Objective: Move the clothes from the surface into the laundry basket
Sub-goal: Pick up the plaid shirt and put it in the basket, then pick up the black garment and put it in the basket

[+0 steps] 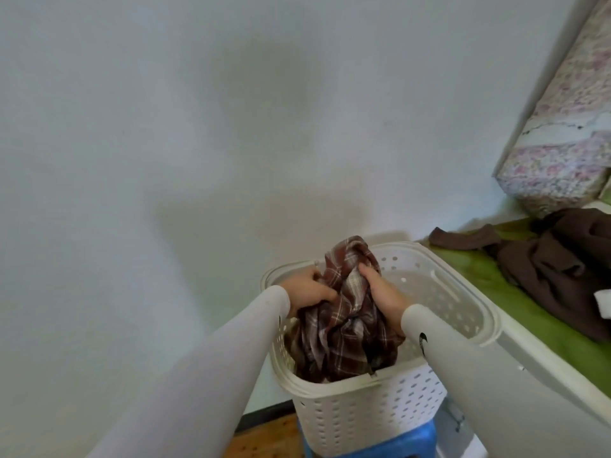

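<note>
A white perforated laundry basket [360, 414] stands in front of me, low in the view. A brown plaid shirt [344, 328] is bunched up inside it, its top rising above the rim. My left hand [307, 289] grips the shirt's left side and my right hand [380, 289] grips its right side, both over the basket's opening. A dark brown garment [558, 262] lies spread on the green bed surface [469, 269] to the right of the basket.
The basket sits on a blue plastic stool [396, 444] over a wooden floor [271, 438]. A pale wall fills the view behind. A floral folded quilt [568, 127] leans at the upper right, on the bed against the wall.
</note>
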A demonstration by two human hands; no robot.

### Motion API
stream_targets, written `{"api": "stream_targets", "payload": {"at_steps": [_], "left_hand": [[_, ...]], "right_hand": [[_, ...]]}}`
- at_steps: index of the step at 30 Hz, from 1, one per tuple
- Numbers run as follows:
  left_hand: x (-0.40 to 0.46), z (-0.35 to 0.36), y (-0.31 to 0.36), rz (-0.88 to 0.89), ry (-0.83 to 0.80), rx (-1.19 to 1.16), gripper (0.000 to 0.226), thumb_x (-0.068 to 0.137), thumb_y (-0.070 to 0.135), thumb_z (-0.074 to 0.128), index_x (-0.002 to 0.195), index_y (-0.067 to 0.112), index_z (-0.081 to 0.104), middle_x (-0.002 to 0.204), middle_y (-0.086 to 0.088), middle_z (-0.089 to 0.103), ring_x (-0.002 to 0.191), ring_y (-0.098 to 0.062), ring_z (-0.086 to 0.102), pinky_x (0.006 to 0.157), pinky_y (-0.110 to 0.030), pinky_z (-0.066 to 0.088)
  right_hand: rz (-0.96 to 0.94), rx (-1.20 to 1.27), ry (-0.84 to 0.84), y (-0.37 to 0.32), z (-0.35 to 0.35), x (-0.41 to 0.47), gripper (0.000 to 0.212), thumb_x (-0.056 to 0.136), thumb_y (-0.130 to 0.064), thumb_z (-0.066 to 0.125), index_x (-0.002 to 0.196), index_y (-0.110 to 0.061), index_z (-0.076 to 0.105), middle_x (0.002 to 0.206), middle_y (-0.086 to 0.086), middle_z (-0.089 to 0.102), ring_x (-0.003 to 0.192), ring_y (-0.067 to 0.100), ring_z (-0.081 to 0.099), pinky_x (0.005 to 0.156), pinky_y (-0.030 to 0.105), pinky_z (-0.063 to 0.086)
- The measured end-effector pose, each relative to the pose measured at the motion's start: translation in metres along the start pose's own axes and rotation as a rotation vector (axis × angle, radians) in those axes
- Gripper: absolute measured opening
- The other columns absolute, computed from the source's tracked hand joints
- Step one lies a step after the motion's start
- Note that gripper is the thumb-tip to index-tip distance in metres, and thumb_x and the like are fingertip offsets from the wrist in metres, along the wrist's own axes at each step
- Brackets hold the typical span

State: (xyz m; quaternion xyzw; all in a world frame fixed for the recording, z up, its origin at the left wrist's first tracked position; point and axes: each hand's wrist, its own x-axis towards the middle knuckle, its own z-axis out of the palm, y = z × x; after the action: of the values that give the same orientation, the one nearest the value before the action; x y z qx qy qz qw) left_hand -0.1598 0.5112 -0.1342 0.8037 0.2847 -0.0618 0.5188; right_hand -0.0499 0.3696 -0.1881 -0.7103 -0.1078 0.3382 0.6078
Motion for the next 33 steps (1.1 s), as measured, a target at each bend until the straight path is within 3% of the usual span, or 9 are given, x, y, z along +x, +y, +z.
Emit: {"api": "stream_targets", "payload": {"at_steps": [2, 4, 7, 10, 14, 18, 23, 27, 33], "left_hand": [[0.000, -0.006, -0.002, 0.010, 0.002, 0.121, 0.058, 0.064, 0.018, 0.076, 0.119, 0.018, 0.061, 0.109, -0.008, 0.072, 0.095, -0.027, 0.072, 0.083, -0.040, 0.061], [0.000, -0.011, -0.002, 0.015, 0.044, 0.309, 0.073, 0.068, 0.024, 0.075, 0.136, 0.014, 0.050, 0.122, -0.009, 0.067, 0.108, -0.028, 0.066, 0.094, -0.036, 0.054], [0.001, -0.014, 0.000, 0.045, 0.107, 0.529, 0.076, 0.087, 0.025, 0.062, 0.154, 0.017, 0.027, 0.142, -0.010, 0.055, 0.125, -0.029, 0.055, 0.096, -0.031, 0.044], [0.003, -0.013, -0.002, 0.061, 0.092, 0.664, 0.070, 0.092, 0.022, 0.052, 0.157, 0.021, 0.025, 0.153, -0.006, 0.044, 0.131, -0.025, 0.051, 0.097, -0.031, 0.043], [0.010, -0.009, -0.005, 0.067, 0.059, 0.810, 0.066, 0.095, 0.027, 0.043, 0.158, 0.022, 0.022, 0.162, -0.007, 0.029, 0.144, -0.028, 0.036, 0.113, -0.040, 0.036], [0.010, -0.006, 0.007, 0.142, 0.098, 0.931, 0.061, 0.099, 0.034, 0.038, 0.157, 0.022, 0.024, 0.162, -0.008, 0.029, 0.144, -0.032, 0.035, 0.114, -0.043, 0.033], [0.002, 0.002, 0.038, 0.333, 0.200, 0.994, 0.059, 0.102, 0.048, 0.031, 0.153, 0.018, 0.032, 0.153, -0.014, 0.041, 0.138, -0.036, 0.041, 0.115, -0.049, 0.031], [-0.011, 0.028, 0.076, 0.512, 0.276, 0.996, 0.060, 0.103, 0.051, 0.027, 0.152, 0.017, 0.035, 0.153, -0.012, 0.043, 0.140, -0.034, 0.040, 0.116, -0.047, 0.029], [-0.037, 0.100, 0.135, 0.693, 0.241, 0.960, 0.058, 0.104, 0.051, 0.027, 0.152, 0.019, 0.035, 0.155, -0.012, 0.041, 0.142, -0.032, 0.036, 0.118, -0.044, 0.024]], "right_hand": [[-0.005, -0.094, -0.020, 0.019, 0.002, 0.022, 0.086, 0.059, -0.084, 0.057, 0.124, -0.029, 0.068, 0.124, 0.003, 0.071, 0.116, 0.029, 0.064, 0.110, 0.048, 0.043], [-0.010, -0.209, -0.015, 0.010, 0.017, 0.003, 0.076, 0.076, -0.074, 0.048, 0.130, -0.023, 0.064, 0.133, 0.009, 0.065, 0.122, 0.033, 0.059, 0.112, 0.048, 0.040], [0.148, -0.280, -0.040, -0.004, 0.030, -0.026, 0.056, 0.098, -0.057, 0.038, 0.133, -0.018, 0.057, 0.136, 0.012, 0.057, 0.126, 0.037, 0.053, 0.109, 0.046, 0.042], [0.192, -0.325, -0.095, -0.004, 0.026, -0.024, 0.055, 0.102, -0.056, 0.028, 0.129, -0.018, 0.057, 0.133, 0.011, 0.055, 0.124, 0.034, 0.053, 0.109, 0.045, 0.042], [0.142, -0.327, -0.057, -0.009, 0.011, -0.026, 0.057, 0.102, -0.057, 0.028, 0.122, -0.017, 0.063, 0.129, 0.008, 0.059, 0.119, 0.028, 0.055, 0.106, 0.044, 0.044], [0.027, -0.316, 0.035, -0.030, -0.010, -0.041, 0.056, 0.101, -0.058, 0.029, 0.116, -0.017, 0.065, 0.120, 0.004, 0.063, 0.110, 0.021, 0.060, 0.098, 0.038, 0.049], [-0.180, -0.346, 0.211, -0.057, -0.048, -0.077, 0.041, 0.101, -0.049, 0.041, 0.098, -0.017, 0.066, 0.106, 0.004, 0.065, 0.096, 0.020, 0.062, 0.099, 0.045, 0.050], [-0.301, -0.611, 0.410, -0.068, -0.092, -0.125, 0.058, 0.101, -0.053, 0.036, 0.111, -0.004, 0.065, 0.112, 0.011, 0.068, 0.107, 0.031, 0.063, 0.089, 0.039, 0.045], [-0.312, -0.846, 0.680, -0.062, -0.180, -0.196, 0.054, 0.101, -0.052, 0.039, 0.130, -0.010, 0.058, 0.130, 0.016, 0.060, 0.116, 0.033, 0.057, 0.097, 0.038, 0.044]]}}
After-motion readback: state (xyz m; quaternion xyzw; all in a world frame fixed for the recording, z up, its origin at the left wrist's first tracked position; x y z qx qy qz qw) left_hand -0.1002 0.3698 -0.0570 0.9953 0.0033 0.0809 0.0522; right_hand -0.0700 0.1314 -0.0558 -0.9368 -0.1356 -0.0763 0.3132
